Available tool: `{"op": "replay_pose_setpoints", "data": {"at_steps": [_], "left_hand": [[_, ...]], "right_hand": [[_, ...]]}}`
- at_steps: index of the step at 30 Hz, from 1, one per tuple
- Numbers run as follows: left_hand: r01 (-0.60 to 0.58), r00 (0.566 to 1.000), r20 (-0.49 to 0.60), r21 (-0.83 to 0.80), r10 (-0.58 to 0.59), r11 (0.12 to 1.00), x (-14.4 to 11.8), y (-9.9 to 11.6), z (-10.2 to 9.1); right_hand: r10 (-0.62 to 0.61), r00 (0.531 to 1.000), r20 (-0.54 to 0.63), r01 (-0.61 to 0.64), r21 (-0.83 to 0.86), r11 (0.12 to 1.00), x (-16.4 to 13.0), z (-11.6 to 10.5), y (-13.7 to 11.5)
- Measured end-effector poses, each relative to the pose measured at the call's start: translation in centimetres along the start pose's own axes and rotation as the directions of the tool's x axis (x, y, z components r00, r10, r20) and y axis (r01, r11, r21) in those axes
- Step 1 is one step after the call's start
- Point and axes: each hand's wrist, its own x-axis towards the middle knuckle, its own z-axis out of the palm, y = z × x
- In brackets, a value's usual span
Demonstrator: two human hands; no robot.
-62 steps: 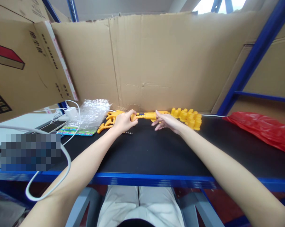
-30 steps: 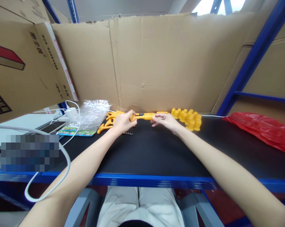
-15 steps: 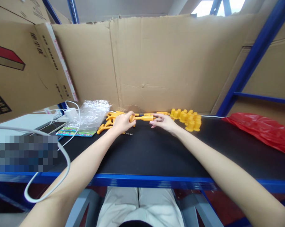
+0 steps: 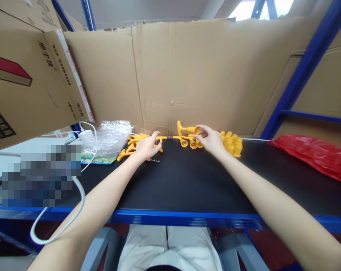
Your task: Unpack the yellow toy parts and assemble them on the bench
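The long yellow piece that was stretched between both hands half a second ago is no longer held that way; the right hand (image 4: 212,141) has been carried off to the right and back toward the cardboard wall (image 4: 198,75). A yellow part (image 4: 187,130) is now pinched at the right fingertips, raised just above the counter (image 4: 181,180), with a few more small yellow pieces (image 4: 187,142) lying directly beneath it. Just right of that hand, partly hidden by it, the cluster of yellow caps (image 4: 233,143) is seen against the wall.

The left hand (image 4: 146,148) is laid over the pile of yellow curved parts (image 4: 129,147) at the counter's back left, fingers bent down onto them; whether a part is actually clamped in that grip cannot be told. A small metal spring (image 4: 154,160) lies just below that hand.

Further left, a crumpled clear plastic bag (image 4: 109,135) is seen beside a white charger (image 4: 86,136) and its cable. At far right a red plastic bag (image 4: 314,156) is spread on the counter.
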Motion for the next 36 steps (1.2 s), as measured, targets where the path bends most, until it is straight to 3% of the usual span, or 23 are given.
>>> {"op": "replay_pose_setpoints", "data": {"at_steps": [2,5,9,14,18,24,31,36], "left_hand": [[-0.003,1.000,0.002,0.007,0.003,1.000,0.0,0.0,0.0],[-0.005,1.000,0.011,0.016,0.005,1.000,-0.1,0.1,0.0],[-0.012,1.000,0.017,0.023,0.011,1.000,-0.1,0.2,-0.1],[-0.011,0.999,0.033,0.013,0.011,1.000,0.0,0.2,-0.2],[-0.011,1.000,0.028,0.020,0.010,1.000,0.0,0.2,-0.2],[-0.008,1.000,0.029,0.019,0.008,1.000,0.0,0.2,-0.2],[-0.013,0.999,0.033,-0.003,0.013,1.000,-0.1,0.2,-0.1],[-0.018,0.999,0.033,-0.012,0.018,1.000,-0.1,0.1,0.0]], "right_hand": [[-0.113,0.993,0.035,0.117,-0.190,0.975,0.1,-0.2,-0.2],[-0.227,0.960,0.166,0.278,-0.436,0.856,0.4,-0.1,-0.8],[-0.202,0.916,0.348,0.382,-0.595,0.707,1.0,1.0,-1.2],[-0.142,0.843,0.519,0.495,-0.646,0.581,1.1,2.4,-1.2],[-0.054,0.829,0.556,0.472,-0.645,0.601,1.1,2.9,-1.4],[0.060,0.803,0.593,0.378,-0.584,0.718,1.1,3.6,-0.8],[0.045,0.843,0.536,0.295,-0.530,0.795,0.2,4.0,0.4],[0.079,0.843,0.532,0.248,-0.514,0.821,0.1,4.1,1.1]]}}
